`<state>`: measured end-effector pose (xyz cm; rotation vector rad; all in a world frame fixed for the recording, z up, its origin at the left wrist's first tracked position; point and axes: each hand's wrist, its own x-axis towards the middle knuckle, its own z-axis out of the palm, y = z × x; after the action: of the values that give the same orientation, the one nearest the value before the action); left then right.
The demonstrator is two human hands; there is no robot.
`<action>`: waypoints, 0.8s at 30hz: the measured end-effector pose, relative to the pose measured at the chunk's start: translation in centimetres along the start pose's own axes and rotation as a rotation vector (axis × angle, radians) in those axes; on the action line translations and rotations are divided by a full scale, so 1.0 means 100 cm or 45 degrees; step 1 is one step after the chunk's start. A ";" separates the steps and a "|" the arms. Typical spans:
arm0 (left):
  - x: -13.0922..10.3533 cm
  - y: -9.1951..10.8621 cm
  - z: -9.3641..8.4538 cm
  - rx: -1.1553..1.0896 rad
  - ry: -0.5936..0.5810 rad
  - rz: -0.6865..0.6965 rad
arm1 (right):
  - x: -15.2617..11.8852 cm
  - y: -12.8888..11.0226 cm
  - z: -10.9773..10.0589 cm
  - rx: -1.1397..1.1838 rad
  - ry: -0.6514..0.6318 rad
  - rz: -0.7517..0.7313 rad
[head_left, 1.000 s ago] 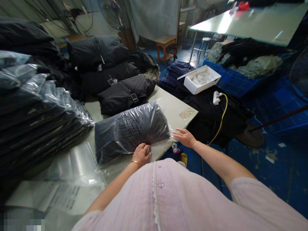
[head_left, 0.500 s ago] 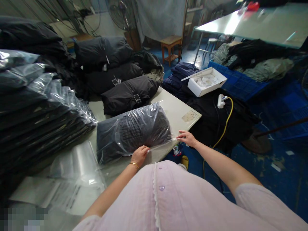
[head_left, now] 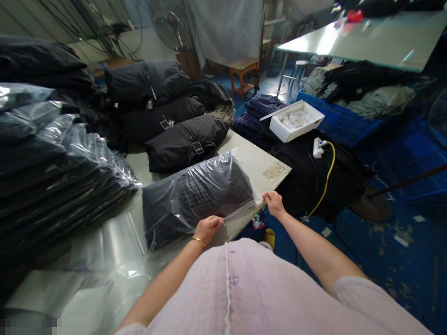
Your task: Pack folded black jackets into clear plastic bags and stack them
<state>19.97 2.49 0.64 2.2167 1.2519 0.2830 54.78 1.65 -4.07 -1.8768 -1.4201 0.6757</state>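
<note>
A folded dark garment point(head_left: 193, 193) lies inside a clear plastic bag point(head_left: 228, 170) on the table, close in front of me. My left hand point(head_left: 208, 229) pinches the near edge of the bag's mouth. At the bag's right corner, my right hand point(head_left: 274, 203) has its fingers closed on the plastic. Between the two hands the edge of the film is drawn out in a fairly straight line. Behind the bag rests a folded black garment point(head_left: 181, 144) with a square tag.
A tall stack of bagged garments point(head_left: 70, 149) stands at the left. Loose clear bags point(head_left: 104, 246) lie at the near left. Beyond the table corner point(head_left: 279, 170) are a white box point(head_left: 296, 121), a power strip point(head_left: 318, 148) with a yellow cord, and blue crates point(head_left: 344, 125).
Both hands have closed more tightly on the bag's edge. The plastic between them is drawn straighter, and the bag has shifted slightly right in view.
</note>
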 end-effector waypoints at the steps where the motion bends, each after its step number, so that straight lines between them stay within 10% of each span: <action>1: 0.000 0.001 0.001 -0.021 0.010 -0.004 | -0.001 0.001 0.001 -0.047 0.017 -0.014; 18: 0.029 -0.006 0.013 -0.308 0.067 -0.702 | -0.001 -0.024 0.024 -0.752 0.143 -0.118; 24: 0.035 -0.011 0.018 -0.432 0.030 -0.732 | -0.002 -0.020 0.014 -0.769 0.423 0.148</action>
<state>21.89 5.20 -1.76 1.5009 1.6500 0.2662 52.45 2.05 -3.44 -2.4056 -1.3931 -0.0435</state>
